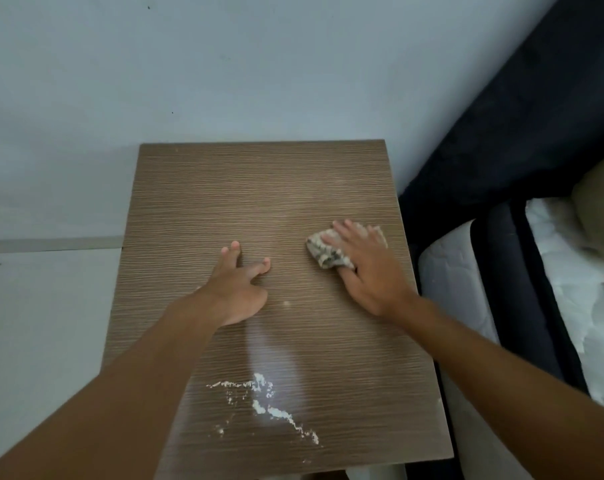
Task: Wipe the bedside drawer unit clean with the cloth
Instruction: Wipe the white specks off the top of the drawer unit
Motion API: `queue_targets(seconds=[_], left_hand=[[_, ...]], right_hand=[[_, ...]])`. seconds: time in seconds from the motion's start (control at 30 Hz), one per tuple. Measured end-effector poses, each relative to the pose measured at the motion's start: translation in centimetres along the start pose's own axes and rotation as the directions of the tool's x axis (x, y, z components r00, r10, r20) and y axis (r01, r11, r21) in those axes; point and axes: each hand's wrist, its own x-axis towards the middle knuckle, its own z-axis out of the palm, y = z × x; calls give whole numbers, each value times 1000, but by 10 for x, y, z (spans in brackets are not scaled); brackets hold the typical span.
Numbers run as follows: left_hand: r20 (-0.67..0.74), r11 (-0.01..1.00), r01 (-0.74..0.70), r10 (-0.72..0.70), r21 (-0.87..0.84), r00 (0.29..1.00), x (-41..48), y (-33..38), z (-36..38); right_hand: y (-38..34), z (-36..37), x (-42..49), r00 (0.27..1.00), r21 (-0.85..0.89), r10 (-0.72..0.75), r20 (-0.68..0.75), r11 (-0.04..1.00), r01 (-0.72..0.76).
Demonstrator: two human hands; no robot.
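Since the cloth (330, 254) is a small, light, crumpled rag of pale patterned fabric, it should handle as soft and limp, with no stiffness of its own; it will go wherever a flat palm drives it, and is best held by pressing down over its middle, or by pinching a bunched edge to lift it. It lies on the right half of the bedside drawer unit (259, 188), about midway between front and back, pinned under the right hand (371, 275). That hand's fingers (345, 230) are straight, close together and laid flat across it, pressing and not clenched. Much of the cloth is covered, so its long axis is uncertain; the exposed part appears to run across the unit, left to right, along the grain lines. The left hand (241, 296) rests near the centre of the top, just left of the cloth and apart from it, fingers (234, 251) spread, tips touching the wood, holding nothing. A streak and scatter of white residue (266, 400) lies near the front edge, well apart from the cloth, so that area looks unwiped. A pale wall (224, 64) stands behind the unit, and the bed (570, 289) is just beside it on the right.
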Motion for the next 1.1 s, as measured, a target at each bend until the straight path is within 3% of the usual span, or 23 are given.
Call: queue_targets(seconds=[0.43, 0.63, 0.8, 0.87, 0.93, 1.1], left_hand=[[30, 991, -88, 85, 99, 996, -30, -18, 0], [-10, 992, -103, 104, 71, 994, -48, -44, 7], [-48, 993, -113, 112, -20, 993, -62, -64, 6], [-69, 991, -125, 122, -45, 990, -66, -71, 3], [-85, 990, -133, 130, -41, 988, -71, -80, 3], [-166, 980, -141, 117, -138, 979, -82, -97, 8]], right_hand=[[-146, 76, -121, 987, 126, -119, 106, 986, 105], [-167, 23, -90, 985, 308, 146, -88, 945, -113], [-151, 5, -8, 964, 201, 237, -116, 957, -211], [-143, 23, 12, 977, 118, 212, 1, 970, -211], [-139, 46, 14, 990, 28, 116, 86, 993, -119], [-152, 73, -41, 976, 63, -171, 135, 985, 163]])
